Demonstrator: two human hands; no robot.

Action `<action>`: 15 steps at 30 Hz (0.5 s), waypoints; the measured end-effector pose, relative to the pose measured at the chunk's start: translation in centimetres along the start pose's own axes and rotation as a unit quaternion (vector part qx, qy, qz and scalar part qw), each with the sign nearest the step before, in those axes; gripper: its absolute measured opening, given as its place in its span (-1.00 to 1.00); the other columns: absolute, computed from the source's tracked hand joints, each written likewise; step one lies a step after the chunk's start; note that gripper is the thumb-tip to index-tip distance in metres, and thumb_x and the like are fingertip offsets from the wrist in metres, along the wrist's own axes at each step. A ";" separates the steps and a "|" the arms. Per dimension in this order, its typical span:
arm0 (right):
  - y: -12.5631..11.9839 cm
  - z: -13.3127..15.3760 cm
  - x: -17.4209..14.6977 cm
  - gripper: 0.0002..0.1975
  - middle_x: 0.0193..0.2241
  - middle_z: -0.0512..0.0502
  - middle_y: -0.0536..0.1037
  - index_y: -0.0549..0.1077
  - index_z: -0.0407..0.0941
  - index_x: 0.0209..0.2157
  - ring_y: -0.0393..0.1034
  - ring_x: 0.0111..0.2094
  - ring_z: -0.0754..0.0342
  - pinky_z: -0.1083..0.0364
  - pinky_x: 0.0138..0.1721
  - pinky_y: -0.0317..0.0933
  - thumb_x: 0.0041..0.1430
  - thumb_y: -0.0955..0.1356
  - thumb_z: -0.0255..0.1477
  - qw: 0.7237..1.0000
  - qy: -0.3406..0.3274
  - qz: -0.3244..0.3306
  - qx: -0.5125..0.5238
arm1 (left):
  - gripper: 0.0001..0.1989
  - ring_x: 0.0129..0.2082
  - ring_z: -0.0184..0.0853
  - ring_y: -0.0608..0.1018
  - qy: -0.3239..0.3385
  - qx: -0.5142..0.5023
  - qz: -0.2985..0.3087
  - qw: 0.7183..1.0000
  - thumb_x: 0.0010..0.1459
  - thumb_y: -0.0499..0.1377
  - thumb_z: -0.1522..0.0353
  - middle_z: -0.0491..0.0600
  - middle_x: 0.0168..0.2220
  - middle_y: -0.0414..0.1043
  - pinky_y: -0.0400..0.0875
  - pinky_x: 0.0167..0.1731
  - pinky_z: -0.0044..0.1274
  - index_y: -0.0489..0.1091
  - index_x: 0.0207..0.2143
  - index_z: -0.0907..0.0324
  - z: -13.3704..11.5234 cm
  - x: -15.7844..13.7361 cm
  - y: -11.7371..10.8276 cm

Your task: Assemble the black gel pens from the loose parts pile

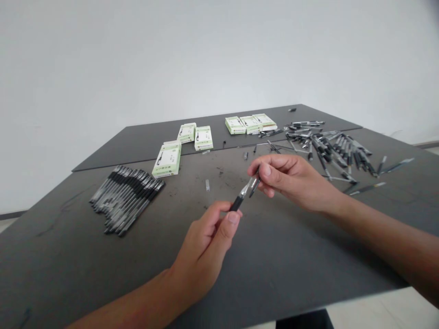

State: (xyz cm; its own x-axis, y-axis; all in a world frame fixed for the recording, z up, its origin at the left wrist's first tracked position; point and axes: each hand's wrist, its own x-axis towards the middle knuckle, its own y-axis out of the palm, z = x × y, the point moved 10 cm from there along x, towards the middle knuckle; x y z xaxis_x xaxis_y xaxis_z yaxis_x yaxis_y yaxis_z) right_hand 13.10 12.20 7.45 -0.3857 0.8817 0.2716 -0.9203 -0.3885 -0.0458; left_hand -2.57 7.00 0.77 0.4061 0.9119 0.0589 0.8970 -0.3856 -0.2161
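Over the near part of the dark table, my left hand (209, 246) pinches a pen (238, 202) by its black grip, with the clear tip end pointing up and to the right. My right hand (288, 180) is closed on a pen cap (254, 183), clear with a black clip, held right at the pen's tip. Whether the tip is inside the cap I cannot tell. To the left lies a row of capped pens (126, 198), side by side. A loose heap of pens and pen parts (329, 148) spreads behind my right hand.
Three white-and-green boxes (167, 160) stand left of centre, and three more boxes (250, 124) sit farther back. A small clear piece (207, 185) and other small parts lie mid-table. A seam crosses the table (144, 141); behind is a white wall.
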 end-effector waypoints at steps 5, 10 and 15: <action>-0.9 -0.3 0.1 -0.65 -0.38 0.01 0.54 0.69 -0.06 -0.16 0.27 -0.50 0.23 0.16 -0.39 0.24 0.33 0.47 -0.07 0.999 -0.003 -0.038 -0.006 | -0.59 -0.62 -0.47 0.16 0.010 0.000 0.006 1.000 0.54 0.01 0.01 -0.29 -0.58 0.03 0.05 -0.59 -0.61 0.42 -0.01 0.13 0.1 -0.2 0.1; -1.3 -0.8 0.0 -0.60 -0.40 -0.01 0.54 0.67 -0.09 -0.17 0.29 -0.50 0.20 0.15 -0.39 0.26 0.31 0.46 -0.02 0.998 0.004 -0.053 -0.023 | -0.59 -0.63 -0.46 0.17 0.016 0.013 0.020 1.000 0.54 -0.01 0.00 -0.28 -0.58 0.03 0.05 -0.59 -0.60 0.41 -0.03 0.12 -0.1 -0.3 0.3; -0.3 -0.6 -0.2 -0.57 -0.55 0.03 0.45 0.68 -0.08 -0.19 0.28 -0.53 0.16 0.14 -0.42 0.28 0.29 0.46 0.01 0.998 0.022 -0.035 -0.046 | -0.57 -0.62 -0.44 0.18 0.011 0.026 0.036 0.999 0.53 -0.02 -0.02 -0.27 -0.57 0.04 0.04 -0.59 -0.59 0.40 -0.06 0.12 -0.4 -0.1 0.5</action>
State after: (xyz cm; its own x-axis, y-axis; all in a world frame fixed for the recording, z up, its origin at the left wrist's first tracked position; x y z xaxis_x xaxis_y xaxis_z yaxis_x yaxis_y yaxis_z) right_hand 13.42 12.29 6.86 -0.3203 0.9178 0.2347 -0.9466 -0.3004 -0.1172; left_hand -2.07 6.62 1.04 0.4743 0.8781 0.0624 0.8548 -0.4424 -0.2711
